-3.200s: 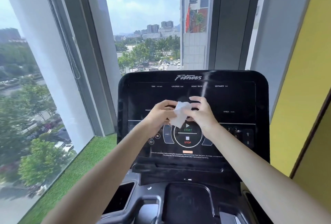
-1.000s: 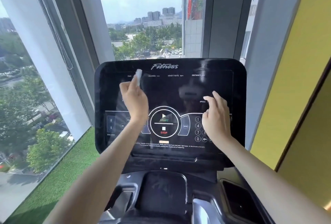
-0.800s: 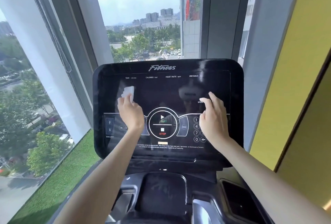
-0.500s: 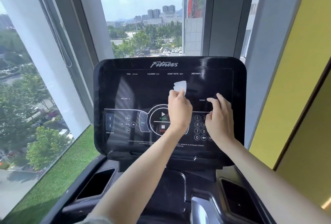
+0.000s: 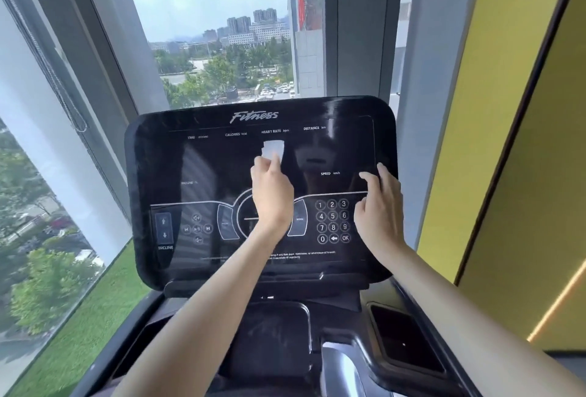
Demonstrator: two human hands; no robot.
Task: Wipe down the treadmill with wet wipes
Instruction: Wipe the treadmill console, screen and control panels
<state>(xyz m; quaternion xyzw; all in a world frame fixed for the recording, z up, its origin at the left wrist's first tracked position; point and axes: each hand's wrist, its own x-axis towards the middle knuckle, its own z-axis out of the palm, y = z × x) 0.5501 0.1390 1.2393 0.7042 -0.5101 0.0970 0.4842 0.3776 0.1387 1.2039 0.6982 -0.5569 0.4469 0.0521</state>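
The treadmill's glossy black console [image 5: 165, 162] stands in front of me, with touch controls and a number pad on its lower half. My left hand [image 5: 272, 193] pinches a folded white wet wipe [image 5: 273, 151] and presses it on the upper middle of the screen, just under the HEART RATE label. My right hand [image 5: 379, 206] rests on the console's right side beside the number pad, fingers spread and slightly bent, holding nothing.
Below the console lies the black tray [image 5: 272, 342] with a cup pocket [image 5: 402, 339] at the right. Floor-to-ceiling windows [image 5: 215, 32] stand behind and to the left, green turf [image 5: 79, 327] on the floor at left, and a yellow wall [image 5: 507, 111] close on the right.
Both hands first held the wipe together. My left hand then took it to the upper left of the screen and swept it right to the upper middle. My right hand settled on the console's right edge.
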